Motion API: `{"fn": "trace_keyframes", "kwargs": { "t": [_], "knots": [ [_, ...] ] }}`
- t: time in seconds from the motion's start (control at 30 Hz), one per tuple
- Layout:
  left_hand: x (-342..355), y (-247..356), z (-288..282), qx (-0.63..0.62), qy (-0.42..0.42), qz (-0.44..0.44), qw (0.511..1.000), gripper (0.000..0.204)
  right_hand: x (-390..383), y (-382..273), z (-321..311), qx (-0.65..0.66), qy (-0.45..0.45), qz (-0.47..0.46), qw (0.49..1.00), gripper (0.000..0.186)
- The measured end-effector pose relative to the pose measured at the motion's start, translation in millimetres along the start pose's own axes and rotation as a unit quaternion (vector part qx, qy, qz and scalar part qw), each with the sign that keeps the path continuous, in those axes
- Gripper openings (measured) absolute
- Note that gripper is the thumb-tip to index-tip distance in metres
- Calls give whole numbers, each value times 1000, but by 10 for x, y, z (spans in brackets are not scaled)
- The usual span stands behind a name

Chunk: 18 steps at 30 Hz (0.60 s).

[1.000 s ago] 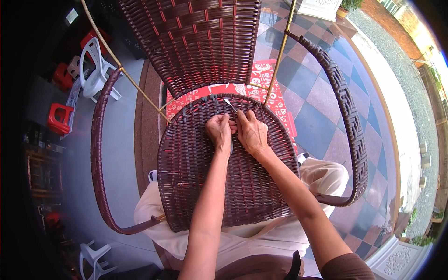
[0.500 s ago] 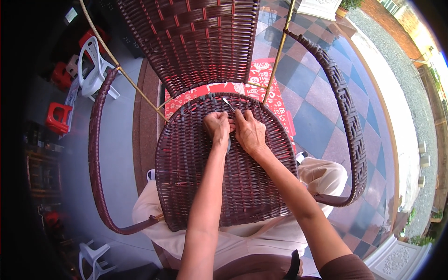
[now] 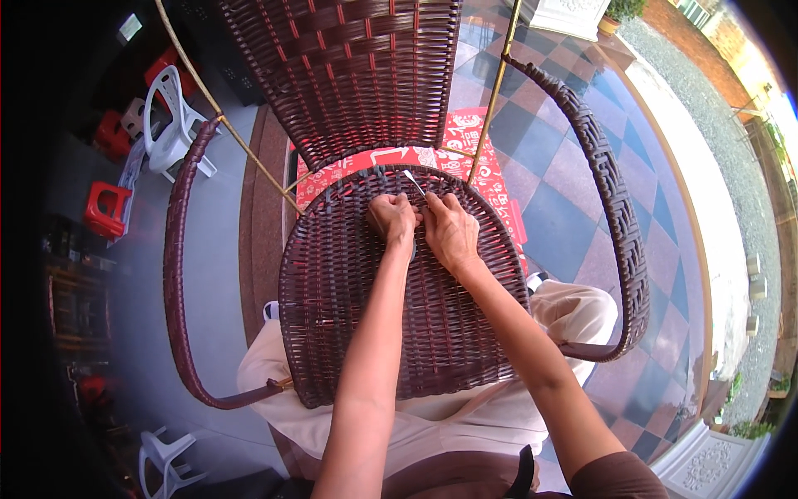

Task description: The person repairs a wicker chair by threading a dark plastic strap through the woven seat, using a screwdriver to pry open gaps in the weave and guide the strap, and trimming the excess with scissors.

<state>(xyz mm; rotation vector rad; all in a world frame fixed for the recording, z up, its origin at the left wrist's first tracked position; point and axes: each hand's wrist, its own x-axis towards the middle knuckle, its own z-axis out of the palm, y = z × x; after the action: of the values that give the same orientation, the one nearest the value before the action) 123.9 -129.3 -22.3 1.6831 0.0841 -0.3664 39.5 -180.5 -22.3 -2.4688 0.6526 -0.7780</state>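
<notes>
A dark brown woven chair seat (image 3: 399,333) with red showing through the weave rests over my lap. My left hand (image 3: 392,218) is closed low over the far part of the seat, fingertips pinched together; what they hold is hidden. A bit of grey strip (image 3: 413,252) shows beside its wrist. Close on its right, my right hand (image 3: 451,233) is closed around a slim metal tool (image 3: 413,181), whose flat, pale tip points away toward the seat's far rim. Several grey strand ends (image 3: 378,171) stick up at that rim.
The woven backrest (image 3: 349,75) rises beyond the seat, with curved armrests (image 3: 176,274) on both sides. Red printed sheeting (image 3: 490,166) lies under the chair's far side. White plastic chairs (image 3: 170,125) and a red stool (image 3: 106,208) stand at left; checkered tiles (image 3: 557,200) spread at right.
Both hands have shifted slightly right in the picture, with the tool still in my right hand. The chair appears slightly shifted too.
</notes>
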Motion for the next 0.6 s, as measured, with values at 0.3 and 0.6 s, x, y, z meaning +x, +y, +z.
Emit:
{"fn": "trace_keyframes", "kwargs": {
  "t": [0.3,0.6],
  "knots": [
    [30,-33,-85,-14,-71,-5,997,20,225,-24,-159,-65,-65,6,996,9],
    [8,-8,-123,-16,-73,-13,997,20,682,-193,-419,-208,-133,-41,968,8]
  ]
}}
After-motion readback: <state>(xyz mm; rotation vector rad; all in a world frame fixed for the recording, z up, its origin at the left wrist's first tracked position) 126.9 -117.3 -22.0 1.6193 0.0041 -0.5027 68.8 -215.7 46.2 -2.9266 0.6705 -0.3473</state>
